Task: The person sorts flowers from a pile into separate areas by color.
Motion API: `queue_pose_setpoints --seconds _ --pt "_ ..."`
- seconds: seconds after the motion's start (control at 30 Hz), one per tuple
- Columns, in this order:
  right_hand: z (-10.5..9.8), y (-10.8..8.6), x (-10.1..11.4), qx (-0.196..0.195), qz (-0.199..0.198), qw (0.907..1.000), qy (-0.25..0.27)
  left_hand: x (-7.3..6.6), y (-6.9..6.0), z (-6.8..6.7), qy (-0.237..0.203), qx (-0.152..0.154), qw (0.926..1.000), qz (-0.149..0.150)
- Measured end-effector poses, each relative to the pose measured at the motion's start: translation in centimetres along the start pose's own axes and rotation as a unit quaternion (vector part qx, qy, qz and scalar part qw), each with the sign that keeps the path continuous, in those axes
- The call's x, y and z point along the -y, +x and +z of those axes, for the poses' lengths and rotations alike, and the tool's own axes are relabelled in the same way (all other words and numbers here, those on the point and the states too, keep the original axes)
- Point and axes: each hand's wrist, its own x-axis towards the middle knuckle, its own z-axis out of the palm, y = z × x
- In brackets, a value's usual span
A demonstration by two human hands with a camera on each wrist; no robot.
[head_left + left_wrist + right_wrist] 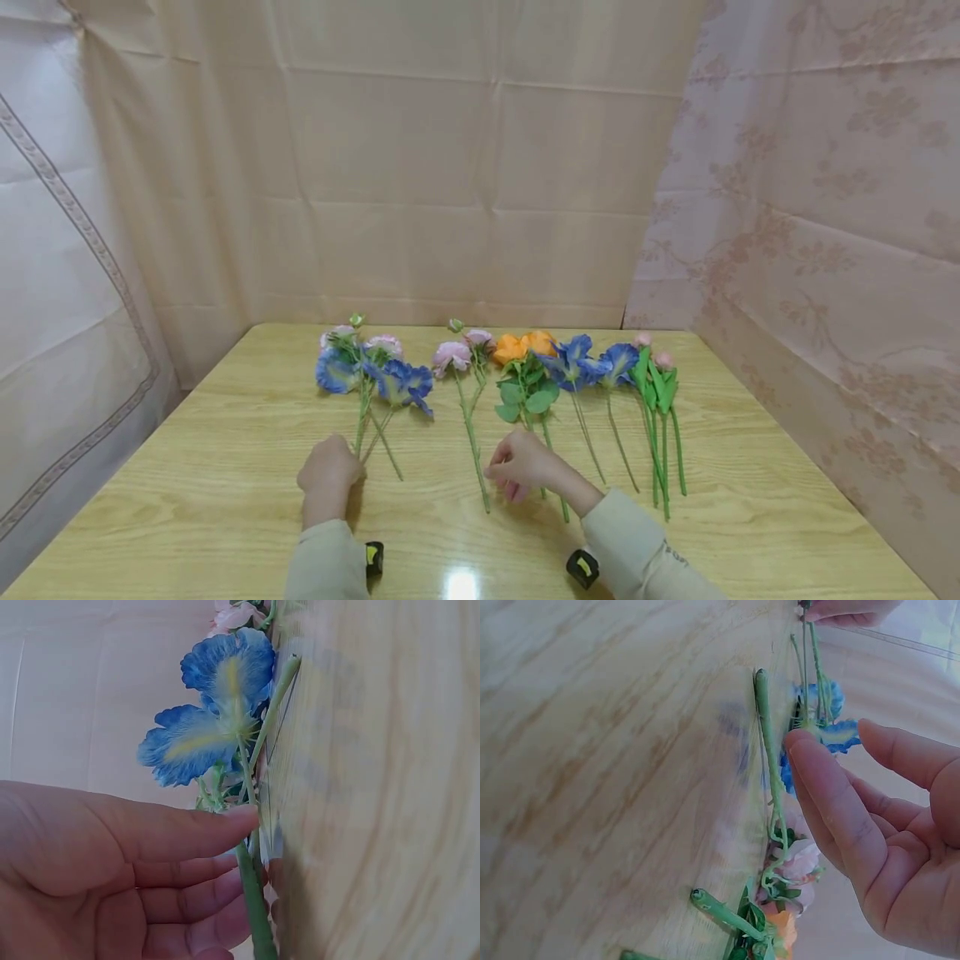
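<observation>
On the left of the table, two blue flowers [401, 383] with yellow centres lie across a stem of pink flowers [384, 345], their stems crossing. My left hand [330, 468] pinches stems at the lower part of this bunch. In the left wrist view the thumb [202, 834] presses a thin stem beside a thicker green stem [256, 907], the other fingers curled behind. My right hand [528, 462] hovers just right of a pink flower's green stem [471, 433]. Its thumb and fingers are apart in the right wrist view, holding nothing.
Right of the pink flower lie orange flowers [510, 348] with round leaves, two blue flowers [573, 367] and pink tulips [663, 361], heads toward the back. The wooden table [187, 492] meets a beige curtain [390, 167] behind and a patterned cloth [825, 250] on the right.
</observation>
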Motion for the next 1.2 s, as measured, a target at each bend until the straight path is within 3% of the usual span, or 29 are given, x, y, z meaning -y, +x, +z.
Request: queue_pose_setpoints --seconds 0.6,1.0,1.2 --pt "0.1 -0.1 -0.3 0.01 -0.002 0.9999 0.008 0.4 0.2 0.0 0.008 0.008 0.9998 0.017" --pt "0.1 -0.1 -0.5 0.013 0.001 0.9999 0.01 0.9 0.1 -0.3 -0.017 0.006 0.9998 -0.005" --pt "0.2 -0.1 -0.6 0.013 0.007 0.9999 0.009 1.1 0.0 -0.5 -0.02 -0.02 0.9996 -0.002"
